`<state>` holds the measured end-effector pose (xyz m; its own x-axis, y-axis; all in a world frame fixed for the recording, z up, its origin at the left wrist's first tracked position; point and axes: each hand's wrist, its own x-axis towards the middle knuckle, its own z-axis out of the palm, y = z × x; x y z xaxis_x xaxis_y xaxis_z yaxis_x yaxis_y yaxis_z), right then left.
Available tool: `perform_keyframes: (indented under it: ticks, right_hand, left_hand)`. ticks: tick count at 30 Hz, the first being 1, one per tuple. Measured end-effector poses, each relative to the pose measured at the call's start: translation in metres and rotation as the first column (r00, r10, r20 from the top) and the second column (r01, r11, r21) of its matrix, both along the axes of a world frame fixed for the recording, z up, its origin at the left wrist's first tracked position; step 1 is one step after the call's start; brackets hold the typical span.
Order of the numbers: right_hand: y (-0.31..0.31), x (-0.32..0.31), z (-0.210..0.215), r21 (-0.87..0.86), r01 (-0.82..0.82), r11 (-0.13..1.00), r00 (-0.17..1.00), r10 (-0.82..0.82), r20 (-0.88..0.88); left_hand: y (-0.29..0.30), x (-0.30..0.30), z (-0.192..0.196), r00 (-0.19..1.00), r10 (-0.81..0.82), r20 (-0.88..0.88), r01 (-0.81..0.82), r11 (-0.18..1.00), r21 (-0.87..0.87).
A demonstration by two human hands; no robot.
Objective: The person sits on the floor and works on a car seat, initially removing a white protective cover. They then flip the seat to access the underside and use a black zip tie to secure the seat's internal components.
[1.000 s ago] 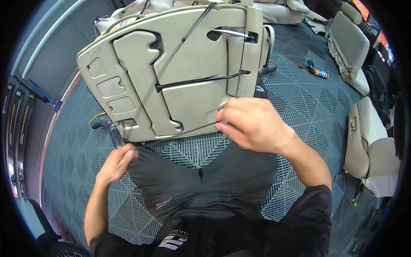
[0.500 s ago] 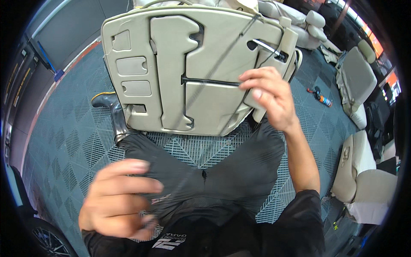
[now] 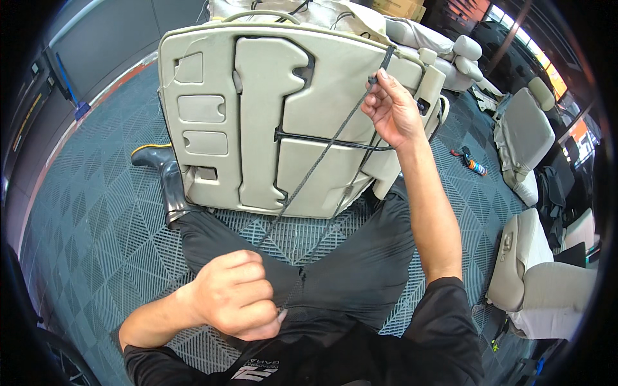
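A large beige car seat back [image 3: 261,122], with moulded panels and black trim lines, stands upright between my legs. A dark braided cord [image 3: 318,157] slants down across it from a black strap [image 3: 387,58] near its upper right edge. My right hand [image 3: 394,109] is closed at the top of the cord, thumb and fingers pinching it just below the strap. My left hand [image 3: 237,296] is a fist low in front of my lap, wrapped round the cord's lower part. A second stretch of cord runs down from the panel's right side toward my lap.
Grey grid tiles [image 3: 96,193] cover the floor. To the right lie an orange-and-blue can [image 3: 476,167] and several beige seats [image 3: 524,132]. A blue broom [image 3: 80,109] leans at the left wall. More seat parts [image 3: 425,32] are piled behind the seat back.
My right hand has moved up to the cord near the strap and pinches it. My left hand has shifted right and closed into a fist. The cord now looks taut.
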<state>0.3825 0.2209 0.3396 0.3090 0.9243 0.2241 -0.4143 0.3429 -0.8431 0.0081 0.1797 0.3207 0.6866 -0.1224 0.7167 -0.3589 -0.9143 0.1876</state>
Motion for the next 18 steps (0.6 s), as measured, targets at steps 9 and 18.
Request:
perform_keyframes:
  ticks: [9, 18]
  right_hand:
    - [0.005, 0.009, -0.018, 0.091, -0.095, 0.991, 0.996, 0.095, 0.003]
    - [0.014, 0.009, -0.048, -0.162, 0.383, 0.91, 0.778, -0.223, 0.587]
  left_hand:
    - [0.014, -0.008, 0.007, 0.999, 0.046, -0.007, -0.047, 0.999, -0.027]
    - [0.003, -0.04, 0.036, 0.981, 0.193, -0.003, -0.19, 0.967, 0.173]
